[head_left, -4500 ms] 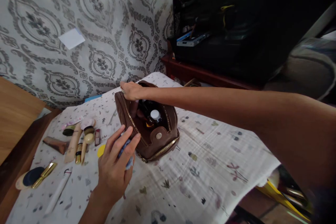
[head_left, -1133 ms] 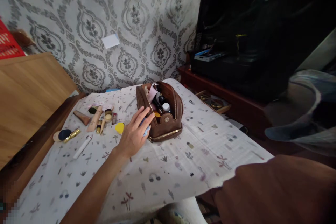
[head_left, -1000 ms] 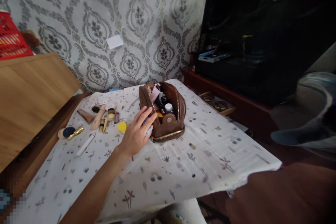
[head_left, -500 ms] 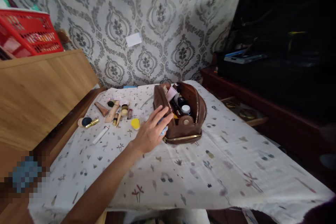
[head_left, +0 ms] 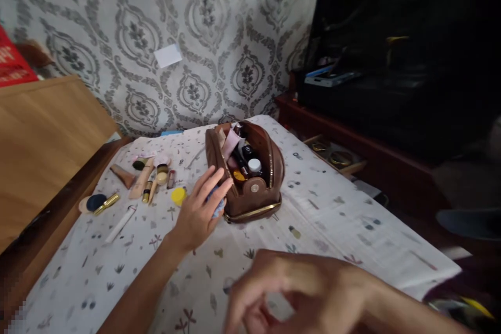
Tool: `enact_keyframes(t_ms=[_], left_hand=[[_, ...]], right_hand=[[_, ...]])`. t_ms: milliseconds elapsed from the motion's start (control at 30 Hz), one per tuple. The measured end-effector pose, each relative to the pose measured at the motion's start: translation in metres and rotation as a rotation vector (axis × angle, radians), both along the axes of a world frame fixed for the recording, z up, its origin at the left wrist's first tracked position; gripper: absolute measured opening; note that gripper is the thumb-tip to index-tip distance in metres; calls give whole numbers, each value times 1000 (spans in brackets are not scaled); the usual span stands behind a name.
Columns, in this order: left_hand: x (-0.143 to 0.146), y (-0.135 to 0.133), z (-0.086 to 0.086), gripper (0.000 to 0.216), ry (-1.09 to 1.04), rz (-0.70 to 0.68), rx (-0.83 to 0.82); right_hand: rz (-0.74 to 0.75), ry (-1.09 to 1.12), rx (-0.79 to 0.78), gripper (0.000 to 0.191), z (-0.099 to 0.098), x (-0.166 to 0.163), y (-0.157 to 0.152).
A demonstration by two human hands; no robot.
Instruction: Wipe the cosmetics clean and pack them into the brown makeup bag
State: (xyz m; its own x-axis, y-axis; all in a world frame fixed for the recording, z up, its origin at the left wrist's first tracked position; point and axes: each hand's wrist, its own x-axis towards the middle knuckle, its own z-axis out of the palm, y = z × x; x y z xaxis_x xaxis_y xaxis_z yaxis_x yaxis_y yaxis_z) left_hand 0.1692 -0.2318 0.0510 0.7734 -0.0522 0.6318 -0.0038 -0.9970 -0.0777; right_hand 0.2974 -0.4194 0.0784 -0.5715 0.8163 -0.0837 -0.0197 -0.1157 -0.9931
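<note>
A brown makeup bag (head_left: 250,206) stands unzipped on the table, with a white-lidded jar (head_left: 254,166), a pink item and dark containers inside. My left hand (head_left: 198,214) rests against the bag's left side, fingers slightly apart and bent over a light blue patterned thing (head_left: 217,202), which it seems to grip; its kind is mostly hidden. My right hand (head_left: 297,292) is close to the camera at the bottom, in front of the bag and apart from it. Its fingers curl down, blurred, and the tips are hard to see. A yellow round item (head_left: 179,196) lies left of my left hand.
Tubes and small cosmetics, including a beige tube (head_left: 141,180), a gold tube (head_left: 106,203) and a white stick (head_left: 120,225), lie on the patterned cloth (head_left: 129,271) at left. A wooden cabinet (head_left: 50,135) borders the left; an open drawer (head_left: 354,168) and dark screen (head_left: 391,88) stand right.
My right hand has come into view at the bottom. The camera has turned to the right, so everything appears further left. My left hand stays against the bag.
</note>
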Motion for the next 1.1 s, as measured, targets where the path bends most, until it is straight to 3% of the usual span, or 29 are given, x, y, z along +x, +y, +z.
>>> enact_keyframes(t_ms=[100,233,400,533,700,900,1100], left_hand=[[2,1,-4,56,-32,-15,-4],[3,1,0,55,-35,-18,-32],[12,0,38,40,0,-64,-52],[43,9,81,28,56,-12,-21],[108,44,119,25,359,290,182],[168,85,132,52,840,453,175],[186,84,128,56,948,478,239]], right_hand=[[23,10,-32,24,-15,-7,24],[43,104,-162,20,-61,-15,55],[59,396,-219,49,-101,-8,68],[6,549,-219,54,-108,-1,72],[29,577,-242,53,-109,0,75],[40,561,-231,50,-108,0,75],[47,573,-224,46,-110,0,74]])
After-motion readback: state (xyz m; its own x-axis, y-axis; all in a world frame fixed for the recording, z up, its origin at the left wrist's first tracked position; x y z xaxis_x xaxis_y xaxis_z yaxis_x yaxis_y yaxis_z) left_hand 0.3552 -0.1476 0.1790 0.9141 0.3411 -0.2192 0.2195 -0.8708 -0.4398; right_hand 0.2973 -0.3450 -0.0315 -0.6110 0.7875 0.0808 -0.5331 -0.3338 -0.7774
